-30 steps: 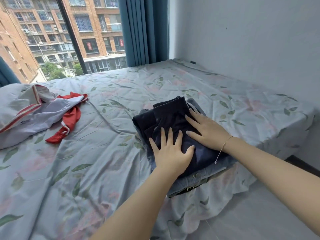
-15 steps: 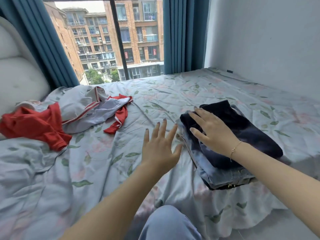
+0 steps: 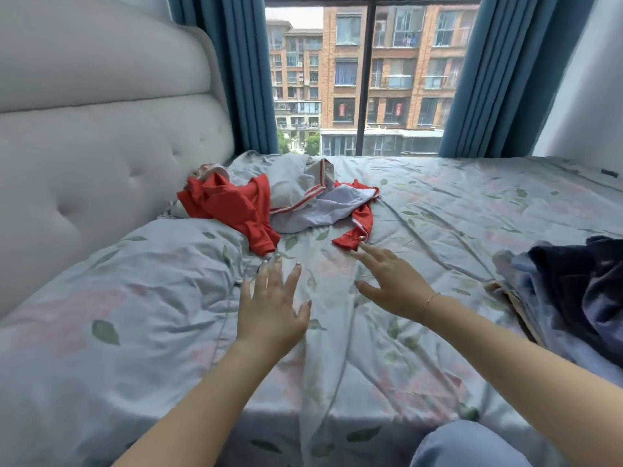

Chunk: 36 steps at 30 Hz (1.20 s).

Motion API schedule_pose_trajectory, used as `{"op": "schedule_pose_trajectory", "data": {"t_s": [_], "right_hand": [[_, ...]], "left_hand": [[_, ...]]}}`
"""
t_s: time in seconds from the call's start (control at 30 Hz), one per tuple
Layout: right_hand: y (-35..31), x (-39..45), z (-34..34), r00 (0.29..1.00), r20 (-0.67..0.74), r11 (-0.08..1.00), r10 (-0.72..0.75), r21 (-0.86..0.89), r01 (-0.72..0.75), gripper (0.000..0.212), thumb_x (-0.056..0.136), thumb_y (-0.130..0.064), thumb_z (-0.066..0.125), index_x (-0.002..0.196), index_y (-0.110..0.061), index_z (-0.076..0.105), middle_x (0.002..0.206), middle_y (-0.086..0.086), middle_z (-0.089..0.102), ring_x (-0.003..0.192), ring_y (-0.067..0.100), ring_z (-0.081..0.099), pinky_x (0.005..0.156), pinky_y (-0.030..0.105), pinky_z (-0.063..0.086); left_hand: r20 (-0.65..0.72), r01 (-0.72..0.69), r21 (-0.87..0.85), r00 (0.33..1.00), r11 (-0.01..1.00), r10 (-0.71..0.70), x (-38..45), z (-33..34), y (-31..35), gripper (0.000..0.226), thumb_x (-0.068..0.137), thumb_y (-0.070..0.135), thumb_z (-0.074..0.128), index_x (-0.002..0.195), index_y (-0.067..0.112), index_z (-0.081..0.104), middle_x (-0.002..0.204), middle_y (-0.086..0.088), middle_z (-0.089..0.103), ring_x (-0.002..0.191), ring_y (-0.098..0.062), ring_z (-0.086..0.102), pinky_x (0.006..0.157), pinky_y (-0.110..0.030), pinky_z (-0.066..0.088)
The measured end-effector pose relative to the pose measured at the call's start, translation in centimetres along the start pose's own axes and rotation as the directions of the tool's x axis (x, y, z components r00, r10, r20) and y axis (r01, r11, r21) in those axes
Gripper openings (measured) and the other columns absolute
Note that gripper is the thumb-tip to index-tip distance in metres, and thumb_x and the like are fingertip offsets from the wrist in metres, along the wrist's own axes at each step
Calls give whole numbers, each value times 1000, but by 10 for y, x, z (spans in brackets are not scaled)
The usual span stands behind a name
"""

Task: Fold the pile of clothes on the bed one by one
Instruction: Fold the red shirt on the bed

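A loose heap of red and grey-white clothes (image 3: 286, 200) lies crumpled near the headboard, with a red sleeve (image 3: 357, 227) trailing toward me. My left hand (image 3: 273, 305) hovers over the floral bedsheet (image 3: 151, 298), fingers spread, holding nothing. My right hand (image 3: 391, 284) stretches forward with straight fingers, its fingertips just short of the red sleeve's cuff. At the right edge sits the folded stack of dark navy and light blue garments (image 3: 580, 284), partly cut off by the frame.
A padded grey headboard (image 3: 101, 146) rises on the left. Behind the bed is a window (image 3: 364, 82) flanked by blue curtains (image 3: 246, 72). A white wall stands at the far right. My knee in light jeans (image 3: 468, 446) shows at the bottom.
Both hands left the folded dark stack and swung left toward the red and grey heap. My view turned left, so the stack now sits at the right edge.
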State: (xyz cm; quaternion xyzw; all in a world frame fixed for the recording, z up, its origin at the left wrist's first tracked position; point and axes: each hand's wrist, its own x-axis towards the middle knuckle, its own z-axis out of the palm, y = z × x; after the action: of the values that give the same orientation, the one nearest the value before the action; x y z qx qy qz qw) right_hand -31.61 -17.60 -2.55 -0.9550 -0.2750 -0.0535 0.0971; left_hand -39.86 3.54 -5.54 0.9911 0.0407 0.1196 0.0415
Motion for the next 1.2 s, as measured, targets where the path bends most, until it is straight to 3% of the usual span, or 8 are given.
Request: {"op": "schedule_pose_trajectory", "data": {"t_s": [0.17,0.33,0.47,0.63,0.73,0.83,1.0,1.2], "right_hand": [[-47,69,42,998,50,999,-29,40,28,56,96,-40,49,147,-24,34,158,1,25,143,23,25,115,35,24],[-67,145,84,992,119,971,49,229,-75,50,95,-35,53,141,-18,44,147,1,41,133,20,40,106,31,32],[-75,214,122,925,274,661,265,647,-381,36,89,-32,61,117,-11,56,102,0,55,101,21,53,85,32,44],[-85,272,162,888,264,510,376,742,-436,28,86,-30,63,107,-18,49,88,1,52,68,16,52,59,26,41],[-90,287,174,883,187,549,430,722,-420,18,84,-28,66,79,-12,59,70,1,55,68,17,52,63,28,41],[-93,294,180,889,111,523,444,774,-358,15,86,-22,66,89,-7,68,82,3,63,80,16,57,79,31,46],[-98,277,149,872,60,115,486,985,-132,15,95,-10,54,82,-15,48,77,1,53,66,10,49,58,15,43],[-86,234,64,941,44,-501,337,854,139,16,101,-6,44,92,-17,51,80,-4,66,80,9,61,73,19,49]], "left_hand": [[-13,137,-36,990,990,-138,10,30,-57,69,80,49,35,143,23,45,154,-12,35,139,-34,36,109,-58,31],[-72,234,-247,963,940,-259,34,53,-74,69,92,50,41,154,27,19,161,-8,14,148,-26,13,118,-50,14],[-91,285,-419,931,862,-352,49,52,-93,75,86,51,40,153,23,23,159,-5,24,146,-22,20,118,-40,19],[-97,291,-621,893,727,-440,60,37,-114,66,84,45,46,146,21,38,151,-1,38,140,-17,28,114,-32,22],[-89,304,-666,874,681,-477,60,37,-118,56,90,33,56,143,21,40,147,1,41,136,-17,32,111,-33,27],[-74,295,-673,886,678,-458,65,40,-109,50,93,25,56,142,20,42,145,2,41,134,-16,34,110,-32,30],[-97,209,-723,913,659,-396,65,35,-81,43,94,20,53,137,18,47,141,3,45,133,-15,37,112,-29,30],[-58,190,-809,916,557,-397,59,22,-65,41,94,12,50,135,18,50,138,2,47,127,-13,43,107,-27,34]]}}
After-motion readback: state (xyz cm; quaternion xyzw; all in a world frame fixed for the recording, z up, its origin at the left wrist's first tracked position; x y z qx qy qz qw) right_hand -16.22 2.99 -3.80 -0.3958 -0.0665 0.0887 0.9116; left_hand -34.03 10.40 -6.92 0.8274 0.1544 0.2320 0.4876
